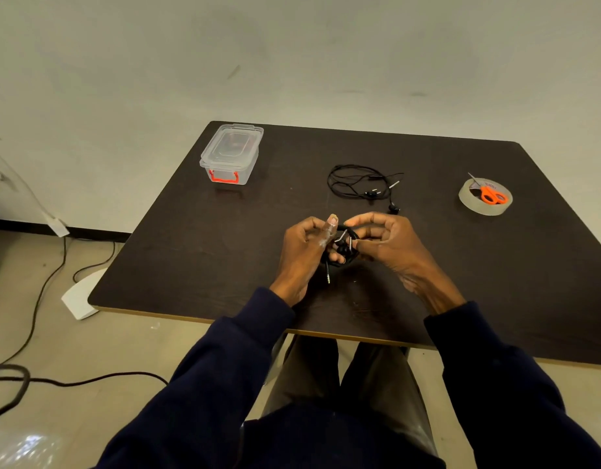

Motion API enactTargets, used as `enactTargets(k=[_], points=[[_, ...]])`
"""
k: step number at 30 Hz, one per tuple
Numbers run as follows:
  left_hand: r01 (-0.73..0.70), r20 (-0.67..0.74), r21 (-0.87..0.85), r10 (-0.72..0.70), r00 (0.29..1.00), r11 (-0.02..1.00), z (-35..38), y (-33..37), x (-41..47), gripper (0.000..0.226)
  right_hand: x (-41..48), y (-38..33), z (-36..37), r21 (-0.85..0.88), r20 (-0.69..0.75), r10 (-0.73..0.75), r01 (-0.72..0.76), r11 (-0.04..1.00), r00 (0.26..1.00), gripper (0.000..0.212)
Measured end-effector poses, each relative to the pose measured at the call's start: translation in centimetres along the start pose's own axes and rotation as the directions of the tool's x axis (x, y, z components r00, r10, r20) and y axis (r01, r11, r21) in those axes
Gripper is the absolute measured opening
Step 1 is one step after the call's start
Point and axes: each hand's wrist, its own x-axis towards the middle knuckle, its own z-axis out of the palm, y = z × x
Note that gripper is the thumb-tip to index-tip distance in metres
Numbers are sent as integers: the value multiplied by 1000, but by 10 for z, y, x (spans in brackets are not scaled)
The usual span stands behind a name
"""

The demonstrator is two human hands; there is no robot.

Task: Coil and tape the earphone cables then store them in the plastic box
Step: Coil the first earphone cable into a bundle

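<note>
- While the coiled earphone cable sits between both hands above the near middle of the table, the loops should be kept pinched flat; the plug end dangles below.
- Left hand: grip narrow, fingers curled round the coil; clear strip on the thumb, likely tape.
- Right hand: grip pinching the coil's right side.
- Advice: wrap the strip across all loops before loosening.
- Second earphone lies loose, farther off; plastic box far left, lid on.

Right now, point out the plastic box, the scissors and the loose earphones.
plastic box point(233, 143): head view, on its clear lid.
scissors point(492, 195): head view, on the orange handles.
loose earphones point(394, 208): head view, on the near earbud.
</note>
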Motion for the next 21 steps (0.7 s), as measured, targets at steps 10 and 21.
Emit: enactTargets(k=[10, 21], points=[[148, 110, -49, -142, 984, 988, 4, -1, 3, 21, -6, 18, -4, -27, -52, -160, 158, 987, 986, 31], [286, 176, -154, -259, 950, 946, 5, -1, 6, 16, -9, 28, -13, -298, -13, -278, 261, 918, 961, 48]])
